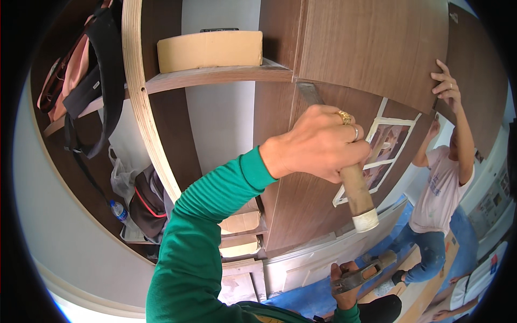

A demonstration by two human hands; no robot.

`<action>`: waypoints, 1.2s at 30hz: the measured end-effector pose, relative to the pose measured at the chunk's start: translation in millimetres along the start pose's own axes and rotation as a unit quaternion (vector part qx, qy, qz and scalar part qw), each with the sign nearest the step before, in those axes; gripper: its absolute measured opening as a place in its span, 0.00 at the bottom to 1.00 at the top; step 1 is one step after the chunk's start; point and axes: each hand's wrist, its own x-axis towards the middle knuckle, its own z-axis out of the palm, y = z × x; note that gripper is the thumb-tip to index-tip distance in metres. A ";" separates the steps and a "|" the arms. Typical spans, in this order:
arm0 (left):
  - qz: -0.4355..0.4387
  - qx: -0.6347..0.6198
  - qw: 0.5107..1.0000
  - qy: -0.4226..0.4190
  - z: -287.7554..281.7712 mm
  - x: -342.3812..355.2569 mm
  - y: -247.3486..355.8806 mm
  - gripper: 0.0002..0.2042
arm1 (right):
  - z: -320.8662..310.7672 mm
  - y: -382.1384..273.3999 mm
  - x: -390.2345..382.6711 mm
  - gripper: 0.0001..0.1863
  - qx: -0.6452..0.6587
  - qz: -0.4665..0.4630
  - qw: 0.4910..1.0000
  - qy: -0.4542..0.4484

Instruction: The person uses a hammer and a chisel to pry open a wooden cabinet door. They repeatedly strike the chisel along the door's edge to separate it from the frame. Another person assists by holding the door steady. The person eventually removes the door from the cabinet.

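Observation:
My left hand (323, 142), in a green sleeve and wearing rings, is closed around a chisel (358, 194) with a wooden handle, its butt end wrapped in pale material. The flat blade points up and away, its tip at the lower corner of a brown wood-grain panel (371, 48), beside the shelf edge. Whether the tip is wedged into the gap I cannot tell. Lower down at the right, my right hand (346, 285) grips a hammer (366, 273) with a metal head, apart from the chisel. Most of the hammer's handle is hidden.
A co-worker (439, 188) at the right holds a hand up against the panel's edge. Another person sits at lower right. A cardboard box (210, 51) stands on the shelf (215, 76). Bags hang at left beside a plywood-edged upright (145, 107). Blue sheeting (307, 296) covers the floor.

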 end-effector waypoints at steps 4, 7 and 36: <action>-0.017 0.001 0.999 -0.029 -2.0 1.7 -0.5 0.17 | -0.8 25.8 -6.0 0.16 0.031 -0.009 0.999 -0.010; -0.014 -0.005 1.000 -0.011 -4.3 1.6 -1.3 0.17 | -2.7 -2.5 8.0 0.16 0.031 -0.054 0.998 -0.001; -0.022 -0.008 1.000 0.006 -8.2 3.8 -2.4 0.15 | 29.5 -33.5 57.9 0.11 0.095 -0.197 0.975 0.047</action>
